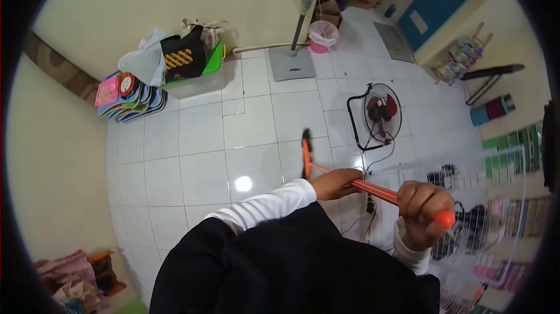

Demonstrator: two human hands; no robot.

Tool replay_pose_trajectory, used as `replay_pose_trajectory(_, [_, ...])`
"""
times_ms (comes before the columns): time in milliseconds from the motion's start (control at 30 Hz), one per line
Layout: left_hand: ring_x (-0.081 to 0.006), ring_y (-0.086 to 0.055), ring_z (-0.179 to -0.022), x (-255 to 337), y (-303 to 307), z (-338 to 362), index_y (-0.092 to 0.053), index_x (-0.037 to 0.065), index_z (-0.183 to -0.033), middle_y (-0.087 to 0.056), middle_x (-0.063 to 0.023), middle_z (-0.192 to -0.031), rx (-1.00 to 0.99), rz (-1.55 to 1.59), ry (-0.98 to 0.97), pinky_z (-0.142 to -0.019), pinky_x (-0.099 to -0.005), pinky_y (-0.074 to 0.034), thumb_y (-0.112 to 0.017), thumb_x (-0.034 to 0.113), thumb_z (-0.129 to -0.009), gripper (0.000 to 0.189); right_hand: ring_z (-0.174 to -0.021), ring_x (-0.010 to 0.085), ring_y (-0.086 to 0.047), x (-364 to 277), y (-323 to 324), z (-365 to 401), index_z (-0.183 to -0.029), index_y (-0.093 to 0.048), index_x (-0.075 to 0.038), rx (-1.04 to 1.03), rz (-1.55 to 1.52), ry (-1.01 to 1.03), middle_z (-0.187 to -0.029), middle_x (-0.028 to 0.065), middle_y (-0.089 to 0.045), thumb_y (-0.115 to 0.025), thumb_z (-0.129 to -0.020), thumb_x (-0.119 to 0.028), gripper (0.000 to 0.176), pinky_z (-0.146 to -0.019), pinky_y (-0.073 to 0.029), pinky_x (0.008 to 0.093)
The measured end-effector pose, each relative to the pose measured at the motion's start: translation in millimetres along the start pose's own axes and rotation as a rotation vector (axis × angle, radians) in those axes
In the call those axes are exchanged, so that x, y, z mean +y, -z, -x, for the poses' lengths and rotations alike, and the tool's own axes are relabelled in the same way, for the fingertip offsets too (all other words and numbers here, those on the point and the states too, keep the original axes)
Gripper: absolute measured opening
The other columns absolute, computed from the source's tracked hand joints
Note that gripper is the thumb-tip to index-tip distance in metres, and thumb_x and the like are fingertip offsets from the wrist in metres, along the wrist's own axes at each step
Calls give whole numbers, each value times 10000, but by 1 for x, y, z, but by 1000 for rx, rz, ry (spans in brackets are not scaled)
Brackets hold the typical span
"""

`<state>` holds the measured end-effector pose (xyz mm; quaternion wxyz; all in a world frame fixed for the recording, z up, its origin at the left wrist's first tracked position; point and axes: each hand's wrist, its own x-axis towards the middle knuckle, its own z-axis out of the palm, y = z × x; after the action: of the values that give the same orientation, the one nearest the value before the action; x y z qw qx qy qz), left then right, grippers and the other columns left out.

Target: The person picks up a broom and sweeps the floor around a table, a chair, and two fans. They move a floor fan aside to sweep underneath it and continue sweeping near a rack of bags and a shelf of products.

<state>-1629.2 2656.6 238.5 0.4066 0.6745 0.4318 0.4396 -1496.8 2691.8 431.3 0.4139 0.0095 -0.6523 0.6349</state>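
An orange broom (378, 190) with a striped stick slants across the view, its black bristles (307, 135) down at the floor tiles. My left hand (336, 184) is closed around the lower part of the stick, close to the broom head. Higher up, my right hand (424, 204) wraps the top end, with the round orange tip poking out beside the thumb. White sleeves show at both wrists. Just beyond the stick stands a small floor fan (382, 113) with a black frame, its cable trailing on the tiles near my left hand.
A pedestal fan (293, 63) stands by the wall beside a pink bin (323, 37). Left of it are a lidded plastic box (195, 82) with bags on top and stacked colourful items (131, 101). A white wire rack (519, 197) stands close on my right. Cables (368, 226) lie on the floor.
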Motion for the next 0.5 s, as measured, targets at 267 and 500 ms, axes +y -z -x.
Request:
replay_pose_trajectory(267, [-313, -542, -772, -228, -10, -124, -532, 52, -749, -545, -117, -755, 327, -125, 72, -669, -379, -410, -660, 253, -761, 239, -582, 196, -489, 153, 125, -62, -656, -486, -49, -600, 491, -525, -622, 35, -502, -722, -721, -120, 255, -557, -372, 303])
replay_pose_trajectory(500, [-337, -542, -683, -228, -6, -63, -519, 36, -627, -523, -144, -647, 571, -95, 374, -626, -378, -421, -654, 290, -762, 318, -654, 203, -501, 207, 125, -62, -659, -491, -75, -777, 4, -453, -653, 27, -501, -741, -698, -119, 257, -643, -408, 338])
